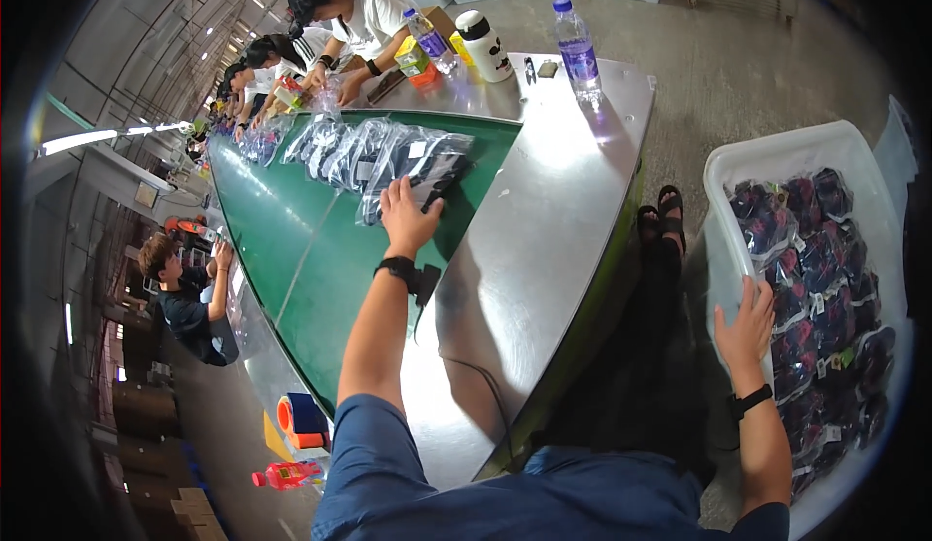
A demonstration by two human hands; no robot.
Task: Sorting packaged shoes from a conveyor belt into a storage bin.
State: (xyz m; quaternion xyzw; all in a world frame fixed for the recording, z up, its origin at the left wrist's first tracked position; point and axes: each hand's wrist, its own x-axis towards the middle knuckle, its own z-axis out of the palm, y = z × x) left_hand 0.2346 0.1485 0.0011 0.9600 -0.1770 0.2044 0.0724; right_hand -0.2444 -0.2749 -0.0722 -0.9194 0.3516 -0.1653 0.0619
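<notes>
My left hand reaches over the green conveyor belt, fingers spread. Its fingertips lie on the near end of a row of clear plastic bags with dark folded goods inside; the bags overlap one another. A black band with a small device is round that wrist. At my right side, my right hand rests on the rim of a white plastic bin, its fingers stretched out and the thumb apart. Inside the bin, several rows of bagged dark goods with small pale tags are packed close together.
A metal tabletop borders the belt, with a black cable across it. A water bottle and a white flask stand beyond. Co-workers line the far side; another person is at left. A red bottle is lower left.
</notes>
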